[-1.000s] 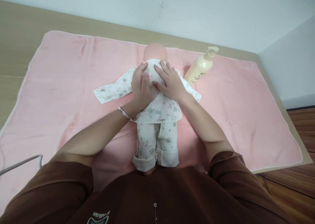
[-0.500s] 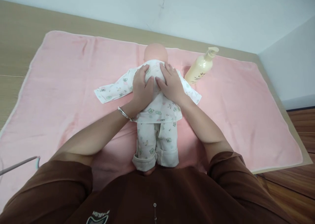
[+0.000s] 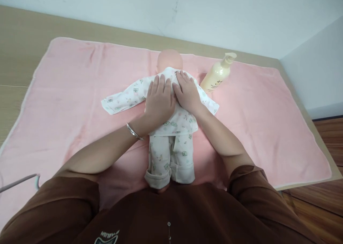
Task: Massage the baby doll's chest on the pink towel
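A baby-care practice corner in a plain room is suggested. A pink towel point(image 3: 80, 83) is spread over a pale wooden tabletop point(image 3: 18, 54) as a changing surface. A dressed baby doll point(image 3: 171, 129) is laid at the towel's centre, and a cream pump bottle point(image 3: 217, 75) is placed at the towel's far edge. Bare white walls point(image 3: 241, 11) are seen beyond the towel, and wood flooring point(image 3: 321, 208) beside its right edge.

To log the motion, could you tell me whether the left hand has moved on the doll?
Yes: the left hand has slid right, toward the bottle, fingers flattened.
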### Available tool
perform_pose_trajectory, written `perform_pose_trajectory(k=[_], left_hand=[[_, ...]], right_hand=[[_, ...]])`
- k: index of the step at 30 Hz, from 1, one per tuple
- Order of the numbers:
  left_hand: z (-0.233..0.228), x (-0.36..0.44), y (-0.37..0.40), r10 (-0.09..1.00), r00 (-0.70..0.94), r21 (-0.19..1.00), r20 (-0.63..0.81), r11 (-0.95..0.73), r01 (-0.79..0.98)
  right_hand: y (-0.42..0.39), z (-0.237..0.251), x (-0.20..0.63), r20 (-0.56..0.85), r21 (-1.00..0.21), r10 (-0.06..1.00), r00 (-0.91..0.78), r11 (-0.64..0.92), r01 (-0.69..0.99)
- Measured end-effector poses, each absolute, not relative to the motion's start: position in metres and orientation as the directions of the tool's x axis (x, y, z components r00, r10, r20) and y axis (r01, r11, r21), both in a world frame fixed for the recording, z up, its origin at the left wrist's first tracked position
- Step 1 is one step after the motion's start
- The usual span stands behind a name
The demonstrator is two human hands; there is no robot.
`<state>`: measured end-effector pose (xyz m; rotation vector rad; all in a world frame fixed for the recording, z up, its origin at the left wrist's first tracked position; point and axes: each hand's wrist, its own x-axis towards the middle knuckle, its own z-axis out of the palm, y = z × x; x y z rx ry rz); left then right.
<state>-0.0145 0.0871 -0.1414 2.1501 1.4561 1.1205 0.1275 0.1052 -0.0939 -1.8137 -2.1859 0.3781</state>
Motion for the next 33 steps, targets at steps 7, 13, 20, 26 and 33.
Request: perform_pose_trajectory(k=[7, 13, 20, 26, 33], left_hand=[[-0.142, -0.03, 0.121, 0.939, 0.16, 0.692, 0.304, -0.333, 0.64], [-0.137, -0.016, 0.093, 0.923, 0.158, 0.626, 0.351, -0.356, 0.694], [-0.136, -0.025, 0.108, 0.934, 0.153, 0.635, 0.324, -0.334, 0.696], [-0.131, -0.028, 0.114, 0.938, 0.151, 0.578, 0.312, -0.313, 0.754], [-0.13, -0.014, 0.086, 0.927, 0.159, 0.571, 0.341, -0.339, 0.748]], right_hand=[[0.071, -0.097, 0.113, 0.152, -0.365, 0.962, -0.225, 0.267, 0.892], [0.099, -0.098, 0.125, 0.1, -0.399, 0.976, -0.194, 0.218, 0.891], [0.083, -0.089, 0.118, 0.066, -0.305, 0.981, -0.183, 0.195, 0.932], [0.076, -0.085, 0.116, 0.066, -0.296, 0.97, -0.235, 0.244, 0.924], [0.107, -0.094, 0.129, 0.052, -0.304, 0.985, -0.163, 0.171, 0.937]])
